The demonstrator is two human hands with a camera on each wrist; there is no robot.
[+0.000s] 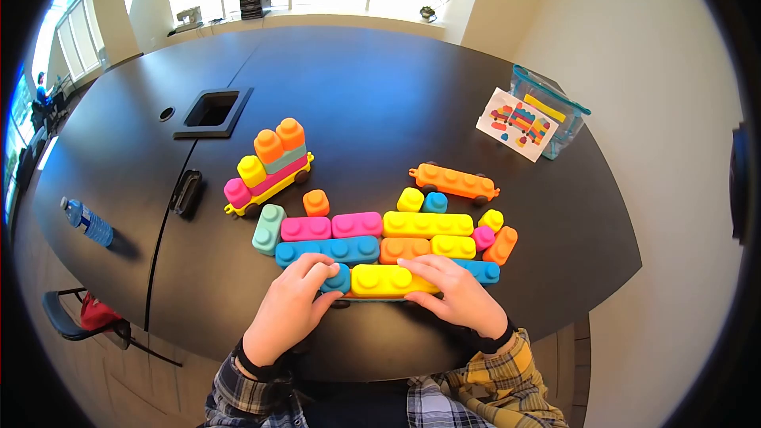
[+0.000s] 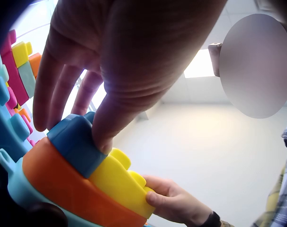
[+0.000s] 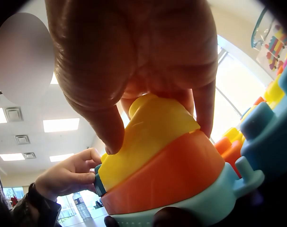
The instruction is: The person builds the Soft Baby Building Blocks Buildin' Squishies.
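Head view: left hand (image 1: pixel 287 307) pinches small blue block (image 1: pixel 339 280) thumb-to-fingers; right hand (image 1: pixel 462 297) grips long yellow block (image 1: pixel 374 279) beside it, fingers part-curled. Both sit on orange block (image 2: pixel 70 172), on wheeled light-blue base (image 3: pixel 213 201), near worktop (image 1: pixel 380 342) edge. Risk: uneven push leaves studs half-seated, or wheels let base roll

No readable text, labels, brands, numbers or signs appear anywhere.
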